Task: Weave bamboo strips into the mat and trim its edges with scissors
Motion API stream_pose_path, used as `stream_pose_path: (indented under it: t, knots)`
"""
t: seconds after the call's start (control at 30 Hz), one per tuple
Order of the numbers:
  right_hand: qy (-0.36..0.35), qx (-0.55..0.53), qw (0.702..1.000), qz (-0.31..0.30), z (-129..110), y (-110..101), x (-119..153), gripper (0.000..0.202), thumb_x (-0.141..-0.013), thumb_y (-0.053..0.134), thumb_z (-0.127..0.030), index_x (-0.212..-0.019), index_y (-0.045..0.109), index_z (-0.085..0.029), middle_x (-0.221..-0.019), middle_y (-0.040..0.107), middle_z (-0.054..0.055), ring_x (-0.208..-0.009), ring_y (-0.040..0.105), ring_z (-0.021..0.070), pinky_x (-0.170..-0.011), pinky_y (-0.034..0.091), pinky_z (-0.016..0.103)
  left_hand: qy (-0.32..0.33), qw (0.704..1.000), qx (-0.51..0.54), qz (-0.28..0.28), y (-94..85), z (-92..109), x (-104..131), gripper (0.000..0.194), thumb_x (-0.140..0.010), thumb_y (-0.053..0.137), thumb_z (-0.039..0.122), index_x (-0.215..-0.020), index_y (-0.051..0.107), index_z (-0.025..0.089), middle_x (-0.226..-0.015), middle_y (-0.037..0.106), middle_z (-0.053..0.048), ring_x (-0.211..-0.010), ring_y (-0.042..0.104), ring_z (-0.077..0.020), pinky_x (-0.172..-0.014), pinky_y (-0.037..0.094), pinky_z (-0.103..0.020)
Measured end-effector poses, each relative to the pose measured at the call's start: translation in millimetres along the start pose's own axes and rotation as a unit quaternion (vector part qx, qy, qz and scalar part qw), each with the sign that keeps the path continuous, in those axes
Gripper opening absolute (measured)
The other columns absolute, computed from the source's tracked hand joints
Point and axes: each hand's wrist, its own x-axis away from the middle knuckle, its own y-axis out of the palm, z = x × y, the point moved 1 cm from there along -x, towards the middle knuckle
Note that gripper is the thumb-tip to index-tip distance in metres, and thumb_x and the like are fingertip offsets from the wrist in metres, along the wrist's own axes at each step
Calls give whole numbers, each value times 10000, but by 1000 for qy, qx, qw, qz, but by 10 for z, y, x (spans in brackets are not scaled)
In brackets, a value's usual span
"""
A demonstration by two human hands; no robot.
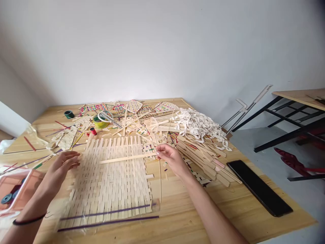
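My right hand pinches one end of a pale flat bamboo strip between thumb and fingers. The strip stretches leftward across the upper part of a woven mat, its far end lying over the weave. Loose strip ends stick up along the mat's far edge. My left hand is by the mat's left edge, fingers loosely bent and apart, with nothing seen in them. Two purple strips run across the near end of the mat, where clear tape also shows.
Behind the mat lie scissors, yellow-green tape, red thread and strip scraps. White cord is heaped at the back right, above wooden fan handles. A black phone rests right; a pink basket stands left.
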Motion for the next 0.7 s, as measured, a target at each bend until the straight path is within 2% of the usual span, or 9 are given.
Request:
stream_pose_path:
  t: [0.07, 0.13, 0.3, 0.4, 0.5, 0.6, 0.7]
  knots:
    - [0, 27, 1000, -13, 18, 16, 0, 308, -742, 896, -437, -907, 773, -207, -891, 721, 20, -742, 670, 167, -761, 572, 335, -25, 996, 80, 14, -24, 16, 10, 439, -723, 886, 565, -981, 723, 249, -1128, 789, -70, -1044, 750, -274, -895, 646, -392]
    - [0, 48, 999, -25, 31, 32, 3, 294, -751, 888, -438, -899, 777, -210, -899, 733, 29, -783, 681, 180, -788, 580, 341, -51, 990, 135, 6, -59, 24, 28, 382, -710, 913, 503, -948, 727, 270, -1132, 803, -47, -1074, 743, -278, -843, 655, -366]
    - [12, 76, 996, -50, 22, 50, 22, 302, -781, 875, -464, -934, 794, -218, -974, 763, 53, -944, 713, 213, -871, 587, 353, -79, 978, 192, -10, -113, 35, 75, 339, -746, 935, 375, -1005, 731, 295, -1204, 806, 54, -1185, 703, -227, -785, 635, -244]
    - [20, 74, 996, -43, 0, 23, 33, 314, -758, 902, -460, -934, 801, -221, -988, 767, 56, -963, 709, 219, -869, 581, 347, -87, 977, 195, -16, -95, 25, 79, 342, -757, 929, 328, -1036, 741, 264, -1159, 800, 27, -1028, 716, -181, -711, 614, -193]
    - [26, 51, 998, -17, -17, -7, 43, 321, -742, 924, -456, -930, 803, -225, -959, 757, 46, -878, 691, 200, -822, 567, 329, -91, 971, 214, -58, -62, 8, 83, 335, -815, 895, 322, -1113, 767, 239, -1036, 775, 26, -843, 676, -111, -685, 582, -153]
    - [32, 8, 999, 8, -32, -11, 53, 338, -730, 937, -480, -910, 801, -228, -904, 729, 29, -782, 668, 177, -792, 559, 327, -123, 964, 229, -60, -31, 14, 134, 489, -772, 931, 311, -1214, 740, 228, -880, 726, 68, -693, 620, -62, -578, 510, -116]
    - [46, -44, 998, 18, -50, 9, 59, 337, -712, 955, -468, -894, 798, -231, -882, 714, 23, -775, 677, 175, -804, 567, 335, -165, 969, 175, -56, 15, 52, 234, 577, -755, 932, 413, -1235, 682, 212, -797, 697, 85, -585, 615, -84, -494, 483, -161]
